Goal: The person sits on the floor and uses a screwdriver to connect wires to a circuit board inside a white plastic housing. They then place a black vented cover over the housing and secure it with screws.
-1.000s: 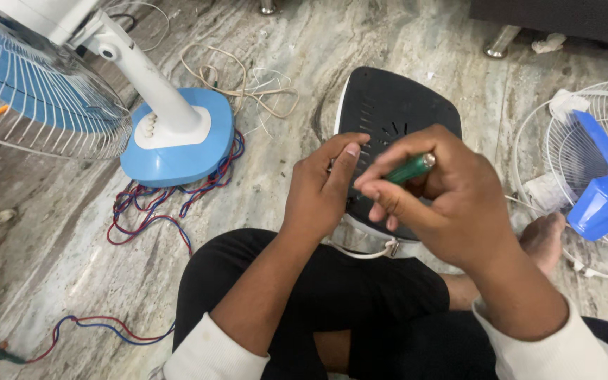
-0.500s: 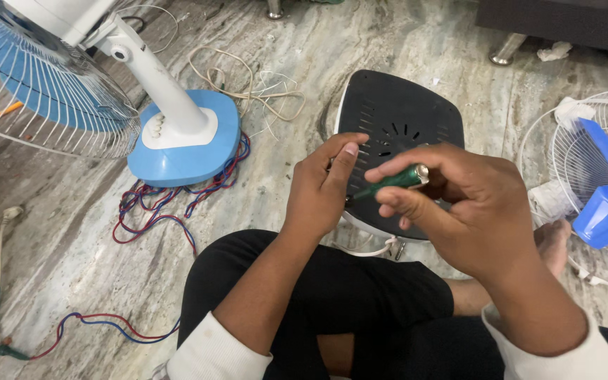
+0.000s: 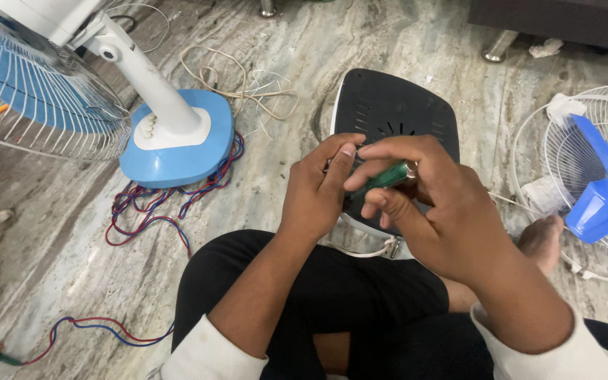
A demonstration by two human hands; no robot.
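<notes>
Here, a green-handled screwdriver (image 3: 386,176) is gripped in the right hand (image 3: 431,204), the fingers curled closed about the handle, whose long axis runs from upper right down to lower left, towards the left hand (image 3: 321,186). The tip is hidden between the two hands, so its exact contact cannot be told. The left hand is closed narrowly, thumb against fingertips, apparently pinching something small at or near the tip; what is pinched cannot be made out. Both hands are held together just over the near edge of a black base plate (image 3: 395,112), which lies flat on the marble floor (image 3: 72,274) directly ahead of the crossed legs (image 3: 318,288), its vented face upward. Of the two hands, the left is set nearer the plate's centre line, and the right comes in from the right side. A white cord (image 3: 360,248) is seen looping beneath the plate's near edge. To the left, a blue and white fan (image 3: 170,134) stands on its base, with red and blue wires (image 3: 156,207) bundled just beside that base. To the right, a blue blade (image 3: 603,186) rests in a white wire guard (image 3: 564,134), well apart from the hands. No container is shown; nothing is seen lying on the plate.
</notes>
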